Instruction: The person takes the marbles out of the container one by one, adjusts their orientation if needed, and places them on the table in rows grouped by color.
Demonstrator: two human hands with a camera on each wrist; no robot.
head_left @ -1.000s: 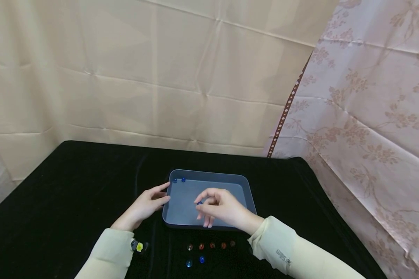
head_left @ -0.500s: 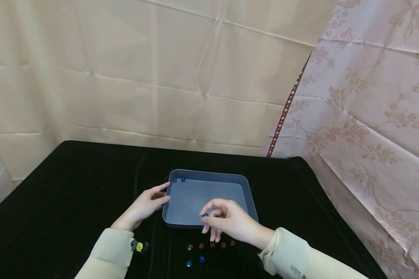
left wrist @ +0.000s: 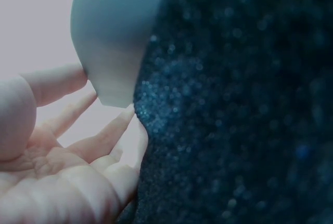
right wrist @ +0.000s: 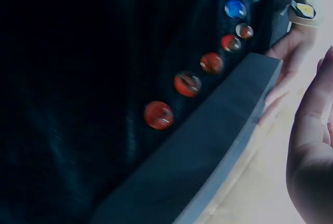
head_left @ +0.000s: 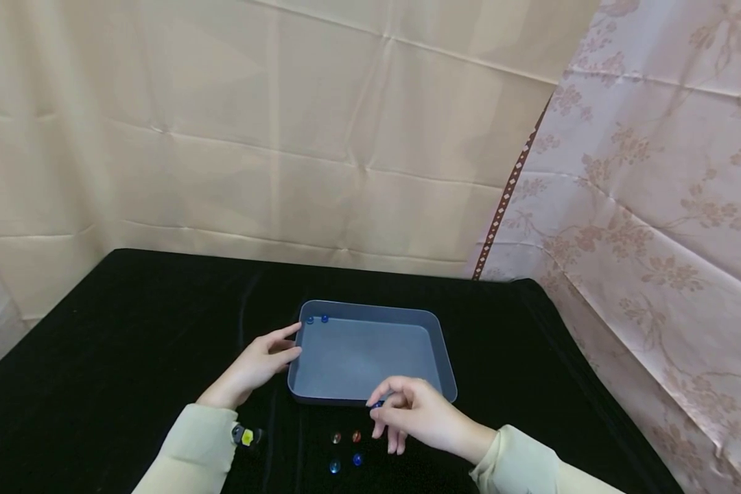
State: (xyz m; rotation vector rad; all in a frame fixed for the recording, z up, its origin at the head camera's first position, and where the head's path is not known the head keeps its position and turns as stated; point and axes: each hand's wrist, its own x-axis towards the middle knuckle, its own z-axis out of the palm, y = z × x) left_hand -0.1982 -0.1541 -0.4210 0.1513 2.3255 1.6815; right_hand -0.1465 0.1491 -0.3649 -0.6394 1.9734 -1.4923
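Note:
My right hand pinches a small blue marble between thumb and forefinger, over the near edge of the grey-blue tray. My left hand lies at the tray's left side, its fairly straight fingertips touching the wall; the left wrist view shows these fingers against the tray. Two blue marbles, one beside the other, sit in the tray's far left corner. In front of the tray, red marbles lie in a row, some hidden behind my right hand in the head view.
Nearer me on the black cloth lie a blue marble and a light blue one. A dark wrist device with a yellow mark sits by the left cuff. A beige curtain hangs behind the table, a floral one at the right.
My right hand, still pinching the blue marble, has moved toward me and rightward, from over the tray's middle to its near edge, now covering some red marbles. The left hand stays put.

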